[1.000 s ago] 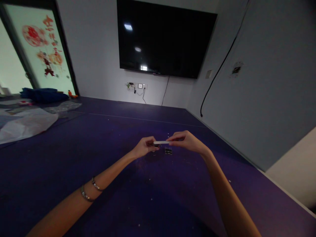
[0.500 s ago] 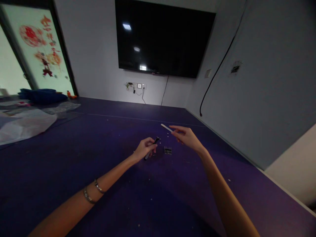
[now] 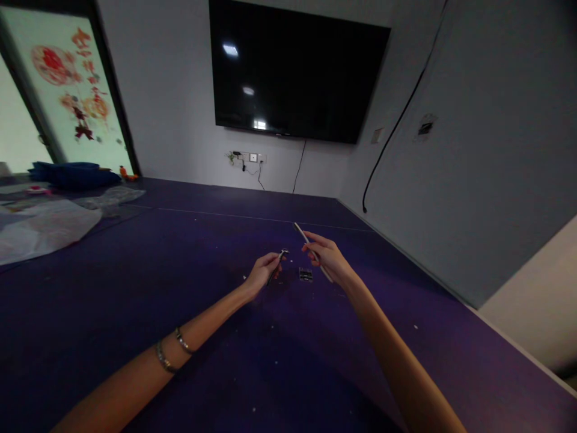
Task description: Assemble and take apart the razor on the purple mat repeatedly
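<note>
Two slim things are held apart: the left hand [image 3: 262, 272] grips a dark tool [image 3: 283, 252] pointing to one o'clock, the right hand [image 3: 328, 257] pinches a white stick [image 3: 300, 232] angled toward eleven. A small dark case [image 3: 305, 275] lies on the purple surface [image 3: 279, 391], three o'clock from the left hand, nearer the right.

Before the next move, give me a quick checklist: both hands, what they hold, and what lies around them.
1. Left hand holding the dark slim tool: ok, between thumb and fingers.
2. Right hand holding the white stick: ok, upper end sticking out past the fingers.
3. Stick and tool apart: ok, a gap shows between them.
4. Small dark rectangular item free of both hands: ok, lying on the purple surface.
5. Surface free of white specks: not ok, several are scattered about.
6. Tool tip's condition: cannot tell, too small.
</note>
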The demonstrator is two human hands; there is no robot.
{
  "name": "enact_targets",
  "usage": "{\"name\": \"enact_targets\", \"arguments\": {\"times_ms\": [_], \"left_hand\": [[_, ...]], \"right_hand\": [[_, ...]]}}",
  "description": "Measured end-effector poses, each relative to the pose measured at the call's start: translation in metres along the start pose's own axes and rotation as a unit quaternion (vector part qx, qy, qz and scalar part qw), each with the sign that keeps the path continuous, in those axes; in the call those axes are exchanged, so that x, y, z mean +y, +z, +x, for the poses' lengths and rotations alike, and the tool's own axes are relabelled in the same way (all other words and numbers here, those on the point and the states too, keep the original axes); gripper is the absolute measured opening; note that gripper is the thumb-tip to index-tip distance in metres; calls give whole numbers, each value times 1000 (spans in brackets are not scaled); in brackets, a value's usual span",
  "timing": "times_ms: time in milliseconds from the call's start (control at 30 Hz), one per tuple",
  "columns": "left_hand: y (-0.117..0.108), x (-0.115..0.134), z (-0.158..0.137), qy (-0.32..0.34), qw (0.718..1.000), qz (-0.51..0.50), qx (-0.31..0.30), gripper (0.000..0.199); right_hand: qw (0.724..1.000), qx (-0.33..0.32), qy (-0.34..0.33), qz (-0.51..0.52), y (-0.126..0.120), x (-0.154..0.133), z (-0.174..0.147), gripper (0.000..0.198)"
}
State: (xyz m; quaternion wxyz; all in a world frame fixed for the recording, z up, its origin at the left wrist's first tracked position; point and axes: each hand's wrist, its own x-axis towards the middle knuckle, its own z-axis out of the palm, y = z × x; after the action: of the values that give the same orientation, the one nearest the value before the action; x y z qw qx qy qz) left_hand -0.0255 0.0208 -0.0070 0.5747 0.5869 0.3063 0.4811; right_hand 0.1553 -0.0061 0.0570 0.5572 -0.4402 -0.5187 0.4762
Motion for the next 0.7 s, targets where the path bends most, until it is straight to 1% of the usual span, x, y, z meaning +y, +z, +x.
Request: {"name": "enact_targets", "arguments": {"times_ms": [100, 233, 433, 567, 700], "left_hand": [[-2, -3, 2, 13, 1000, -6, -1, 33], [-6, -9, 6, 22, 1000, -1, 5, 31], [-7, -14, 10, 37, 999, 13, 8, 26], [-7, -16, 11, 41, 999, 23, 9, 25], [-8, -18, 10, 33, 999, 26, 4, 23]], "right_hand": [[998, -1, 45, 51, 6, 8, -2, 49], [993, -9, 76, 93, 9, 19, -10, 46], [986, -29, 123, 107, 8, 26, -40, 42], [985, -23, 137, 105, 6, 26, -56, 43], [985, -5, 130, 114, 3, 28, -54, 43]]}}
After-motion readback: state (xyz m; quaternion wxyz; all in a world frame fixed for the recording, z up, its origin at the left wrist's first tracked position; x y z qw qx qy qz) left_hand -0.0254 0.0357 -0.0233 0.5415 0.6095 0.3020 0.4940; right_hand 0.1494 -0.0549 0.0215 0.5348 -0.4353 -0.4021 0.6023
